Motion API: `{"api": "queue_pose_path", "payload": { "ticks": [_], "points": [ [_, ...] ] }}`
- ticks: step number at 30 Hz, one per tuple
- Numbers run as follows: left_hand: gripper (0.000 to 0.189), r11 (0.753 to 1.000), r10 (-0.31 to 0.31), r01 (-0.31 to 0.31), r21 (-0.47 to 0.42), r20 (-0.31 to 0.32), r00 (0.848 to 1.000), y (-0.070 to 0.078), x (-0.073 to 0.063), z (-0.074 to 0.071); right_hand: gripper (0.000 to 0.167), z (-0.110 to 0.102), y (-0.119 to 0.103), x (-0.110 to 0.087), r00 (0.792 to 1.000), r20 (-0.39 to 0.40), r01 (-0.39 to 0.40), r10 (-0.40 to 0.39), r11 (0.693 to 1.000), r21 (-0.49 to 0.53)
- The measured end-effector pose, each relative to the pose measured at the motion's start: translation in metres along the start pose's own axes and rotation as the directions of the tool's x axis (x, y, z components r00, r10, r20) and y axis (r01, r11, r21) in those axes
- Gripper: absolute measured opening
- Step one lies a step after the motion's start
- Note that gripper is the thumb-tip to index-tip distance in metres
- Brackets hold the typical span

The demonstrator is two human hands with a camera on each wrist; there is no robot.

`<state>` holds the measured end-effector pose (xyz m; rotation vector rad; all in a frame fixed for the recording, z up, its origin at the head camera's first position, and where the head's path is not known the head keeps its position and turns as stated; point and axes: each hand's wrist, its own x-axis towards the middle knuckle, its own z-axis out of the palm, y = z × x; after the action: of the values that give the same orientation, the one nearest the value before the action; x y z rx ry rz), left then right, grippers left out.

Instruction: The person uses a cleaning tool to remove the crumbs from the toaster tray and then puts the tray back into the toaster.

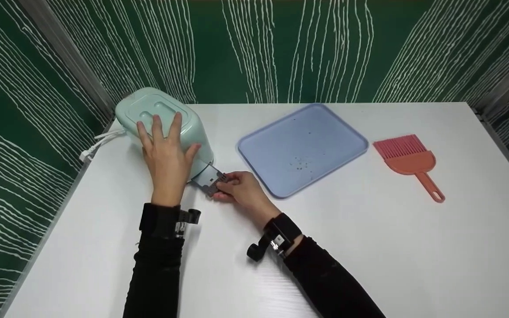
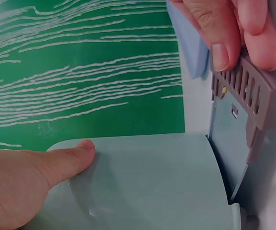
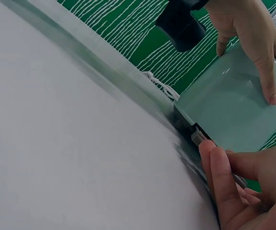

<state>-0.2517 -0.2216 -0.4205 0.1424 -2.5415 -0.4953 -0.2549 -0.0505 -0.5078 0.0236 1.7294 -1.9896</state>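
Observation:
A mint-green toaster (image 1: 199, 132) stands at the left of the table, its top facing the head camera. My left hand (image 1: 165, 154) rests on it with fingers spread across the top and the thumb along the near side. From the toaster's lower near end a crumb tray (image 1: 207, 176) sticks partway out, a thin metal plate with a grey slotted end piece (image 2: 267, 96). My right hand (image 1: 246, 190) pinches that end piece between thumb and fingers. The rest of the crumb tray is hidden inside the toaster.
A blue tray (image 1: 276, 150) with small crumbs (image 1: 299, 163) on it lies just right of my right hand. Farther right is an orange brush (image 1: 411, 162) with pink bristles. A white cord (image 1: 104, 139) runs behind the toaster, near the table's left edge.

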Motion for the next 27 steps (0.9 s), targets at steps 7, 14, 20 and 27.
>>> {"api": "queue_pose_path", "payload": {
  "ticks": [7,14,20,27],
  "points": [
    [0.08,1.0,-0.014,0.014,-0.003,0.009,1.0,0.0002,0.0012,-0.0004,0.021,0.0023,-0.0013,0.0022,1.0,-0.001,-0.022,0.022,0.999,-0.046],
    [0.079,1.0,0.001,-0.001,-0.004,-0.014,1.0,0.0009,-0.0011,0.0009,0.016,0.0019,-0.0012,0.0028,0.999,0.016,0.032,-0.03,0.984,-0.176],
    [0.078,1.0,0.004,-0.004,-0.008,-0.028,1.0,-0.0002,-0.0009,0.0023,0.024,0.0043,-0.0008,0.0023,0.999,0.019,0.053,-0.05,0.969,-0.241],
    [0.079,1.0,-0.014,0.014,0.0,-0.01,1.0,-0.0002,-0.0006,0.0022,0.028,0.0102,0.0025,0.0058,0.99,0.001,0.13,-0.138,0.931,-0.34]
  ]
}}
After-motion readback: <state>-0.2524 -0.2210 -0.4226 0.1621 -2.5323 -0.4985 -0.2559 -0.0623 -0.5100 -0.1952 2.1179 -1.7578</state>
